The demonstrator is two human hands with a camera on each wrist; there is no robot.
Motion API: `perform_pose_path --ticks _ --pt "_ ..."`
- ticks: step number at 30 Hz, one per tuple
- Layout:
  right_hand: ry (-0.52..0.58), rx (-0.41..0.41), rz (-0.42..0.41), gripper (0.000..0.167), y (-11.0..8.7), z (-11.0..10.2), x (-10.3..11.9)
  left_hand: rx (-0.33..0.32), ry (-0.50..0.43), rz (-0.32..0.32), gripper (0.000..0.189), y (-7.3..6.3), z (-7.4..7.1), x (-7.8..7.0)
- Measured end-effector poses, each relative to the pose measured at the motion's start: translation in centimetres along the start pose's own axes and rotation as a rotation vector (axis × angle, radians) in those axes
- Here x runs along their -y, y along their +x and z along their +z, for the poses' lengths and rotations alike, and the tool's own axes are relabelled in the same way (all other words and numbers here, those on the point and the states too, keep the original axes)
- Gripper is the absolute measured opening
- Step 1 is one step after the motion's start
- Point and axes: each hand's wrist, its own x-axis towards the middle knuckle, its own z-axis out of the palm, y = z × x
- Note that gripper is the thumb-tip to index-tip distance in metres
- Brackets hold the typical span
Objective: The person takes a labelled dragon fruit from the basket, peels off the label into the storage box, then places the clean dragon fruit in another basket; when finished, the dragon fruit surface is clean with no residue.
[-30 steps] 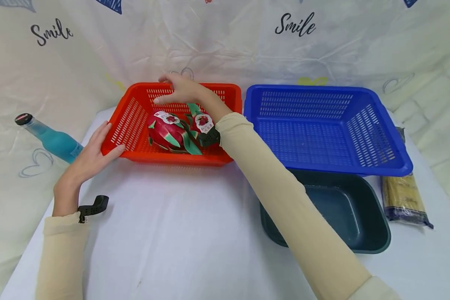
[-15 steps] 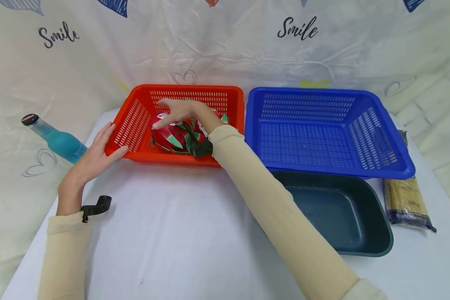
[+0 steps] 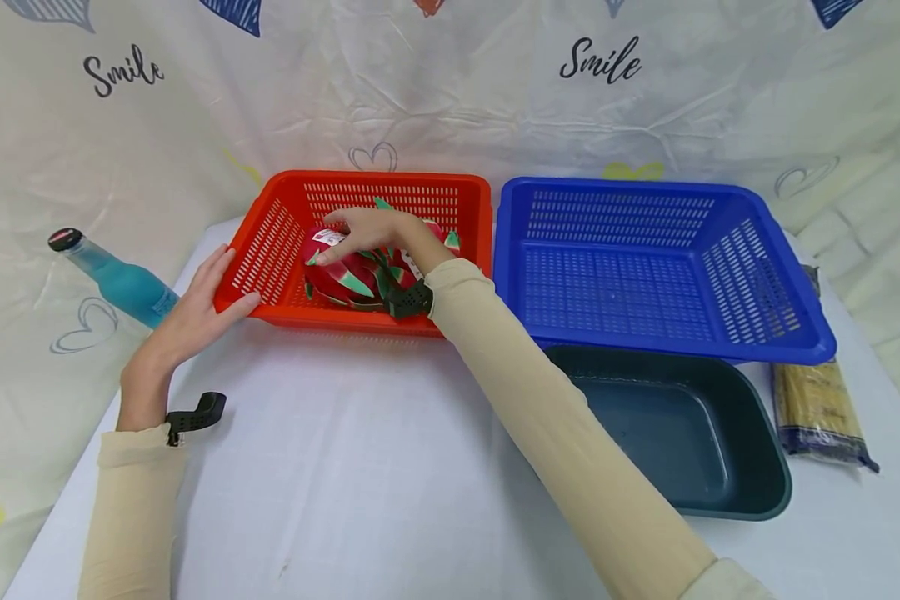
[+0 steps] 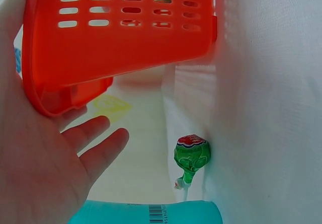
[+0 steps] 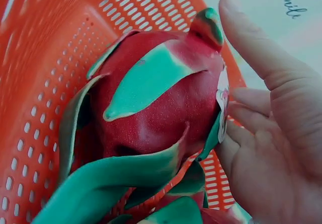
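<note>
Two red dragon fruits with green scales lie in the red basket (image 3: 322,317). Over the left dragon fruit (image 3: 337,271) my right hand (image 3: 371,229) spreads its thumb and fingers. In the right wrist view, this dragon fruit (image 5: 156,93) lies beside the palm, with the thumb standing off its end and the other fingers partly hidden behind it. The second dragon fruit is mostly covered by my right wrist. My left hand (image 3: 195,312) rests against the basket's left front corner. The left wrist view has its fingers (image 4: 103,153) extended past the basket rim.
A blue bottle (image 3: 131,287) stands left of my left hand. Beside it is a green-wrapped lollipop (image 4: 192,153). To the right are a blue basket (image 3: 607,287), a dark green tub (image 3: 660,433) partly under my right sleeve, and a yellowish packet (image 3: 821,412).
My right hand has come down from the back rim of the red basket onto the left dragon fruit. My left hand stays at the basket corner. The head view has shifted slightly.
</note>
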Motion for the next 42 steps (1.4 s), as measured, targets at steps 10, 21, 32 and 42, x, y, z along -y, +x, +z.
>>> perform_pose_path --ticks 10,21,32,42 --pt "0.017 0.055 0.038 0.080 0.08 0.17 -0.11 -0.005 0.004 -0.010 0.093 -0.03 -0.08 -0.02" --pt "0.077 0.131 0.042 0.075 0.44 0.45 -0.14 -0.007 0.000 -0.006 0.093 0.09 0.09 -0.09" --pt "0.081 0.126 0.026 0.081 0.50 0.92 -0.22 -0.010 0.002 -0.008 0.093 0.03 0.13 0.15" --pt "0.009 0.139 0.044 0.086 0.29 0.80 -0.17 -0.017 -0.009 0.012 0.091 0.18 0.30 0.03"
